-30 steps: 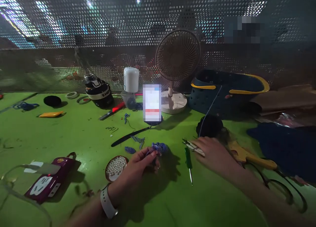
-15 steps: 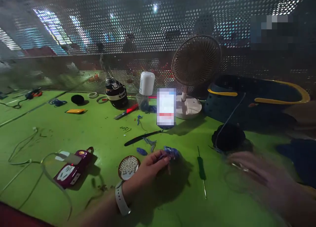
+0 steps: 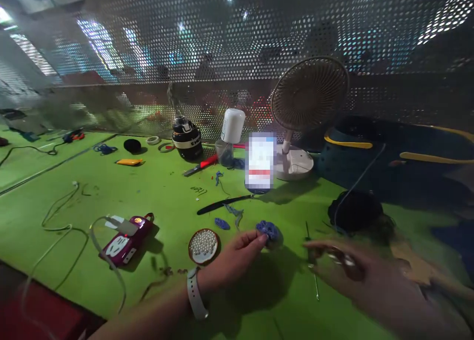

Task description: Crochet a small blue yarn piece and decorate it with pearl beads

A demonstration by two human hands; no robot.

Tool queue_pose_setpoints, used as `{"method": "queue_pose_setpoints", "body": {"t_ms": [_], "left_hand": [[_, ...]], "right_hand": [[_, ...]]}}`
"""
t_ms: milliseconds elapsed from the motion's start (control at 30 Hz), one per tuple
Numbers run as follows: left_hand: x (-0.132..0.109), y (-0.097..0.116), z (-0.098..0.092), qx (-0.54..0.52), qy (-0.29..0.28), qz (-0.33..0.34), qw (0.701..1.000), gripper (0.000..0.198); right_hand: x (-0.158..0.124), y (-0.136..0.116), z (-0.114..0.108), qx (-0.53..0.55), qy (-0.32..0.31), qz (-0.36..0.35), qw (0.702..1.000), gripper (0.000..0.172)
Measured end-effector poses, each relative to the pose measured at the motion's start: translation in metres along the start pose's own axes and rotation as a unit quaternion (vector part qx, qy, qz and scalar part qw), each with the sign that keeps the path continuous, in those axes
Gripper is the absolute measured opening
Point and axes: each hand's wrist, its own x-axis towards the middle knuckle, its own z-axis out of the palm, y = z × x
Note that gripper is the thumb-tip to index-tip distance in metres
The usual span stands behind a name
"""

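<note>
My left hand, a white band on its wrist, pinches a blue-violet crocheted piece between thumb and fingers just above the green table. To its right, my right hand is smeared by motion, its fingers curled about something shiny and metallic that I cannot make out. Under its fingertips lies a tool with a thin metal shaft, its green handle mostly hidden. A dark ball of yarn sits behind the right hand, with a light blue strand rising from it. Near my left hand is a small blue crocheted leaf shape.
A round dish of pearl beads stands left of my left hand. Behind are a phone with a lit screen, a fan, a dark bin and a black jug. A purple power strip with cables lies left.
My right hand has swung left from beside the yarn ball to over the green-handled tool. The crocheted piece has turned in my left hand. The whole view has shifted slightly.
</note>
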Motion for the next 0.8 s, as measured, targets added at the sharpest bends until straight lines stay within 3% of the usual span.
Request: {"method": "queue_pose_setpoints", "body": {"t_ms": [100, 200, 367, 467, 633, 800], "left_hand": [[-0.001, -0.001, 0.000, -0.023, -0.025, -0.012, 0.999, 0.037], [-0.003, 0.002, 0.001, -0.036, -0.061, -0.027, 0.997, 0.035], [-0.002, 0.004, 0.000, -0.019, -0.069, -0.039, 0.997, 0.036], [0.000, 0.003, -0.001, -0.001, -0.039, -0.030, 0.999, 0.035], [0.001, 0.003, -0.004, 0.033, -0.013, 0.022, 0.999, 0.034], [-0.002, 0.001, -0.001, -0.034, -0.028, -0.037, 0.998, 0.033]], "right_hand": [[0.019, -0.009, 0.036, 0.048, -0.078, -0.041, 0.995, 0.049], [0.029, -0.018, 0.055, 0.073, -0.080, -0.063, 0.992, 0.044], [0.032, -0.019, 0.062, 0.130, -0.109, 0.031, 0.985, 0.025], [0.035, -0.012, 0.065, 0.185, -0.097, 0.087, 0.974, 0.025], [0.038, -0.008, 0.068, 0.259, -0.077, 0.116, 0.956, 0.025], [0.036, -0.010, 0.070, 0.283, -0.069, 0.142, 0.946, 0.030]]}}
